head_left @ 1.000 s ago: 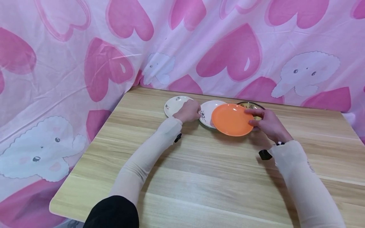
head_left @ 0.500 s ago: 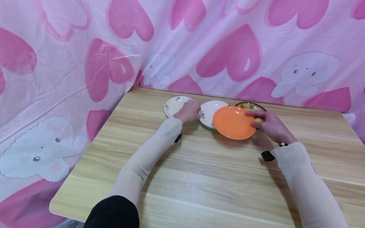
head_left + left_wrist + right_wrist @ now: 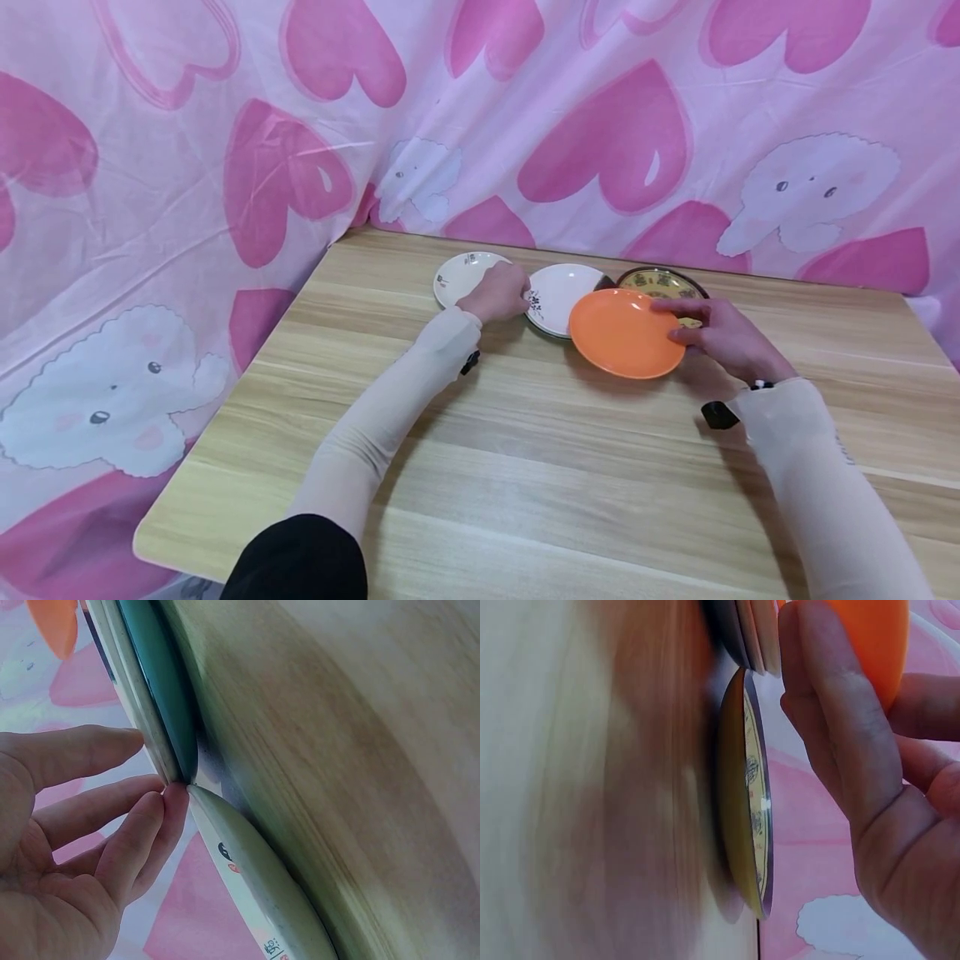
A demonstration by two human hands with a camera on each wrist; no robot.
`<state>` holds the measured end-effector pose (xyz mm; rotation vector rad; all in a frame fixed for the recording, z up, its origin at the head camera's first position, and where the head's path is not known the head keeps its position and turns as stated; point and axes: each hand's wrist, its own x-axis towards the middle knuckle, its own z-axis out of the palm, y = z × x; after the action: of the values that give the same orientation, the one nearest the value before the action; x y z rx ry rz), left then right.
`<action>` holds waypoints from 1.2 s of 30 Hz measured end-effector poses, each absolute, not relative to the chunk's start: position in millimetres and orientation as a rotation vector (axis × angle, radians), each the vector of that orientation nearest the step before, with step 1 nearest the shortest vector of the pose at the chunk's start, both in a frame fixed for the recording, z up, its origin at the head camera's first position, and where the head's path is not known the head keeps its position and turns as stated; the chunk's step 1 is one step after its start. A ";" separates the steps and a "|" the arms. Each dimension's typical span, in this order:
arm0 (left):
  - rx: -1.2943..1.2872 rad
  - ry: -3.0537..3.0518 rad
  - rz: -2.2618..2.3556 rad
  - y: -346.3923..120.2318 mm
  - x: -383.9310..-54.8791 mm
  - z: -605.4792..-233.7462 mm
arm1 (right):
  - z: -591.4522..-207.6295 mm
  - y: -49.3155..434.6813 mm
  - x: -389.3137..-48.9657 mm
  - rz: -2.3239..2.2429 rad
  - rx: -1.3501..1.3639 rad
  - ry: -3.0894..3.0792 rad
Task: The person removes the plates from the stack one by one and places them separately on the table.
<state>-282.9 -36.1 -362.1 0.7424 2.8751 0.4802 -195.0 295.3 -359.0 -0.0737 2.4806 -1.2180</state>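
Note:
My right hand [image 3: 723,333] grips an orange plate [image 3: 626,333] by its right edge, thumb on top and fingers beneath. The plate is held above the table, its far left edge overlapping a stack in the head view. That stack has a white plate [image 3: 558,300] with a dark floral print on top and a teal plate [image 3: 161,682] at the bottom. My left hand [image 3: 497,292] holds the stack's left rim with its thumb and fingertips. Under that hand in the head view lies a cream plate [image 3: 457,279] with small printed marks, its rim close against the stack.
A yellow patterned plate [image 3: 660,282] with a dark rim lies right of the stack, partly hidden by the orange plate. The wooden table [image 3: 510,467] ends at the back against a pink curtain [image 3: 480,125] with hearts. Another stretch of curtain hangs along the left side.
My right hand has drawn the orange plate right and toward me, uncovering more of the white plate and the yellow patterned plate. The left hand has stayed at the stack's rim.

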 end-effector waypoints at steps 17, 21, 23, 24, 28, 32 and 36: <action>0.747 2.871 0.505 -36.3 -284.5 -362.3 | -363.5 315.4 -186.0 -1.157 -0.180 2.462; 0.737 2.870 0.488 -34.9 -285.8 -363.0 | -364.3 318.8 -183.4 -1.158 -0.162 2.437; 0.727 2.866 0.489 -34.3 -286.1 -363.2 | -364.9 320.0 -181.9 -1.151 -0.159 2.432; 0.724 2.865 0.490 -34.2 -286.0 -363.2 | -365.2 320.5 -181.1 -1.145 -0.158 2.432; 0.720 2.861 0.490 -34.3 -285.4 -363.5 | -368.0 323.0 -178.8 -1.165 -0.176 2.422; 0.720 2.860 0.495 -35.1 -284.3 -364.0 | -371.5 326.3 -177.0 -1.144 -0.207 2.446; 0.723 2.865 0.496 -35.0 -283.9 -364.4 | -373.6 329.7 -175.9 -1.116 -0.245 2.479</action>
<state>-283.9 -35.0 -364.4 0.7233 2.8649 0.4964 -175.9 329.7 -373.6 -0.2449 2.4790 -1.1163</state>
